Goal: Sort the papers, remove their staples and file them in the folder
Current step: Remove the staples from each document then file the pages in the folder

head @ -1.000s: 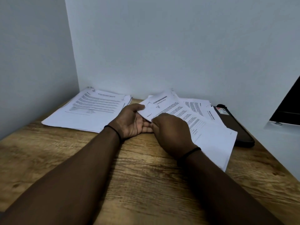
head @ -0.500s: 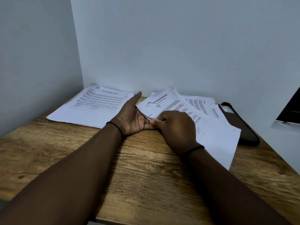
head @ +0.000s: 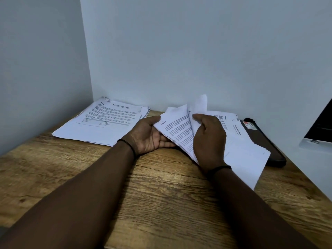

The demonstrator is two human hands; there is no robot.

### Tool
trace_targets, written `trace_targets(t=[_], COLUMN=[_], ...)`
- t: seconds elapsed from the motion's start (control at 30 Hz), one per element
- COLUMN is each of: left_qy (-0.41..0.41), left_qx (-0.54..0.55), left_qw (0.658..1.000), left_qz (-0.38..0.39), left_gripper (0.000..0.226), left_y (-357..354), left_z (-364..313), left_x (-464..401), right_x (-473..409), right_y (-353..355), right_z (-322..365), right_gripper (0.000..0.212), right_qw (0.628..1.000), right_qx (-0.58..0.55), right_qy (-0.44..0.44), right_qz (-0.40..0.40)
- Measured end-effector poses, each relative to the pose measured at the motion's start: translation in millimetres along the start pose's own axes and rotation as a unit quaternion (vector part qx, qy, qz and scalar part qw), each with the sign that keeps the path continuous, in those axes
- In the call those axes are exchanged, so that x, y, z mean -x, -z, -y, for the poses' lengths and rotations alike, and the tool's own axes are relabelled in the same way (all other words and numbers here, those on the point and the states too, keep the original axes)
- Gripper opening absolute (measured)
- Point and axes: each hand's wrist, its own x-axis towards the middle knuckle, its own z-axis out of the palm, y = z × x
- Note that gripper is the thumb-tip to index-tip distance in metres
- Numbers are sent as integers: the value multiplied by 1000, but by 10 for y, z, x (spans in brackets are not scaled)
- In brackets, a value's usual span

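Resting palm-up on the wooden desk [head: 161,203], the left hand [head: 150,137] supports the near left corner of a stapled document [head: 177,128] from beneath, its thumb laid over the top edge of the sheet headed "Section 2" and its fingers slipped under the pages, so that it grips the document between thumb and fingers. The right hand [head: 209,141] lies over the right side of the same document, its thumb and fingers curled around a lifted page [head: 197,105] that curves upward toward the wall; the fingertips themselves are hidden behind that page. The document sits on a loose spread of further papers [head: 246,155] fanned out to the right, which partly covers a dark brown folder [head: 265,141] at the right edge of the desk; only its far end and right side show. A separate stack of papers [head: 102,124] lies flat at the back left corner, apart from both hands. The printed text is too small and blurred to read beyond headings. A dark object [head: 321,124] at the right margin is cut off by the frame.
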Motion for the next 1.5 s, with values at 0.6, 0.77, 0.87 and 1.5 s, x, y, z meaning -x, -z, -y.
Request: trace_targets(t=[0.6,0.77,0.87,1.5], left_qy=[-3,2,6,18], left_qx=[-7,-12,8,14], left_qw=[1000,999,999,1000], left_qz=[29,46,41,5], left_gripper=[49,62,60,47], left_y=[-1,0,22,13], left_z=[6,-3,-10,7], left_x=[-30,-35,-53,-49], right_x=[48,66,78,-65], right_y=[-64,-33,-9,47], right_z=[71,86,106,-52], right_gripper=[22,22,25,29], right_qw=[922,937,968,988], right_qx=[233,222,136,90], right_qy=[221,191,98,82], right_qz=[214,188,189,96])
